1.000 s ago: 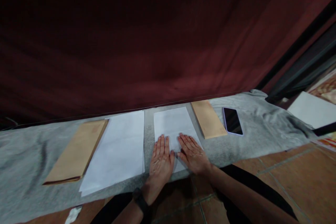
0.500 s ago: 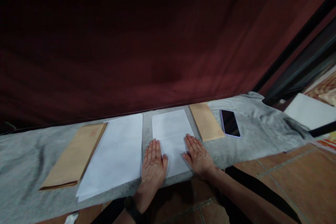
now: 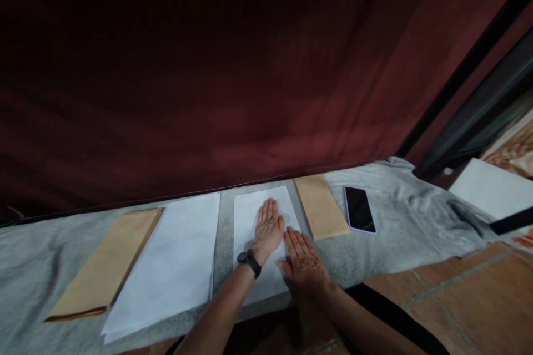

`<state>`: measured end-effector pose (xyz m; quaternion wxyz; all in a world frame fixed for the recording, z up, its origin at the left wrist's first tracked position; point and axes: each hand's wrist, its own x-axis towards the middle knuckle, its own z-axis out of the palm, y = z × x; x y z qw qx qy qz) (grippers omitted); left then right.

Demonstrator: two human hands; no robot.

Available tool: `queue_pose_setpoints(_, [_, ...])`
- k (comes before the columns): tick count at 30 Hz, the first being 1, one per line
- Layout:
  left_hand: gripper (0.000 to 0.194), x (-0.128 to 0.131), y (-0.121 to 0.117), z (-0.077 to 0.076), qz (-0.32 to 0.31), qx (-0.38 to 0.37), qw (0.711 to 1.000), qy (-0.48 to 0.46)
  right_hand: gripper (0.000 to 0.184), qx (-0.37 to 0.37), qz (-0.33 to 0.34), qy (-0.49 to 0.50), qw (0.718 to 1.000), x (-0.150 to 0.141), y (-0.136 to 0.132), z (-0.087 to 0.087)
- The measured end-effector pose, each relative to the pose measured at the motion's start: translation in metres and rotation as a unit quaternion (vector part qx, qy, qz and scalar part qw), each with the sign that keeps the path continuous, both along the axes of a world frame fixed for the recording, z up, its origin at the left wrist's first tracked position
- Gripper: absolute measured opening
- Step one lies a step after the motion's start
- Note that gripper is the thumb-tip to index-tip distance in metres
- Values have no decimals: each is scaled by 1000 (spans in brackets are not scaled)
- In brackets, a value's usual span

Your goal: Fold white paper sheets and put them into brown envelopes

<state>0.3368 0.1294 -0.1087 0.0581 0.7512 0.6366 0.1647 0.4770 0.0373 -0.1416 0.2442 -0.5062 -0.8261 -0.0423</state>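
Gripping nothing: pressing with an open left hand and an open right hand, palms down, on a white sheet.

Laid flat on the grey cloth, between a pile of paper to the left and a brown envelope to the right, with a phone past that. Probably smoothed best with level palms and light, even pressure, working outward from the middle; brace near the right edge with the right hand, so as not to skid the white sheet or ruck up the soft cloth beneath. Pointing straight ahead, toward the red curtain, with the long axis running front to back, one short edge at the near side and the other near the cloth's far border.
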Motion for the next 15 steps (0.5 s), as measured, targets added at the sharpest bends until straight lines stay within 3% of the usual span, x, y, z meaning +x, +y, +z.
queue_pose_setpoints(4, [59,-36,23,-3,73,9,997,35,63,11,2,2,1000,0,0,1])
queue_pose_setpoints(10, [61,-93,3,-8,174,25,979,101,60,47,9,17,999,1,1,-1])
queue_pose_setpoints(12, [60,-96,-9,-7,183,27,976,112,56,33,6,16,999,0,3,4])
queue_pose_setpoints(15, [60,-83,-25,-4,177,83,975,108,49,-47,-15,18,999,-2,10,22])
